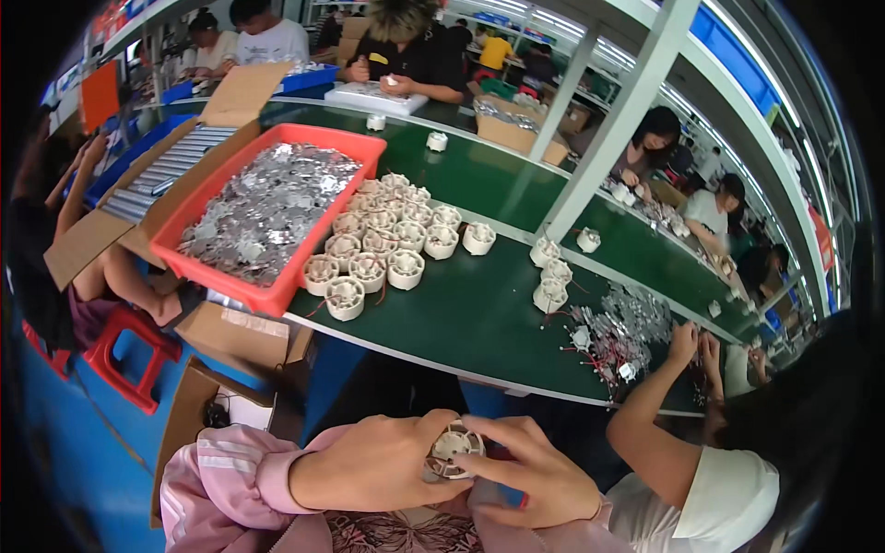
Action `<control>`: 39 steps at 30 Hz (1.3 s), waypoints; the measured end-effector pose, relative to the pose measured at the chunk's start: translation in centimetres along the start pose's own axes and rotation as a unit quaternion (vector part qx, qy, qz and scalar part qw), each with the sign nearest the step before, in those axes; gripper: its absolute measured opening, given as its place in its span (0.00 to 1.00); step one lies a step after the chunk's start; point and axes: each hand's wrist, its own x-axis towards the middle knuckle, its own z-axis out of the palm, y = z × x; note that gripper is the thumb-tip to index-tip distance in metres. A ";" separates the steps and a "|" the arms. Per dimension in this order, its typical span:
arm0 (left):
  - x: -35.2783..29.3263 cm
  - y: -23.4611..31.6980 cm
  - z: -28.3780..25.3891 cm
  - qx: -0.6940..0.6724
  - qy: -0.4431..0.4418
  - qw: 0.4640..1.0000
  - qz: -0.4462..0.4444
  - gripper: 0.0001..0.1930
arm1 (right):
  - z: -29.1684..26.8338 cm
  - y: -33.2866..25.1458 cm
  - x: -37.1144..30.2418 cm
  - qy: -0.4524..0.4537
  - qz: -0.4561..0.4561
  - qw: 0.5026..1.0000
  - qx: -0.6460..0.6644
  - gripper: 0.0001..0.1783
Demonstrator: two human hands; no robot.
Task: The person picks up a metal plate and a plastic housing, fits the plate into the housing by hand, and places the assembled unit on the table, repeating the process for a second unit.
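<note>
Close to my body I hold a cream-white round plastic housing [454, 448] with a spoked inside. My left hand [373, 461] wraps round its left side, fingers closed on it. My right hand [544, 475] grips it from the right, its fingers bent over the rim and face. A small red and blue bit shows by the right palm; I cannot make out what it is. Beyond my hands, on the green bench [479, 323], stand several rows of similar housings [380, 241] with thin red wires. Three more housings [550, 295] sit farther right.
A red tray [267, 300] full of silvery metal pieces stands at the left, beside a cardboard box [147, 198] of metal cylinders. A pile of metal parts with red wires [613, 336] lies at the right, near a co-worker's arms [654, 396]. A white post [627, 120] rises behind.
</note>
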 end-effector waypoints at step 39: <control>14.5 -13.1 0.9 -0.052 0.046 0.998 -0.004 0.22 | -6.7 14.3 3.6 0.256 0.331 0.863 -0.283 0.08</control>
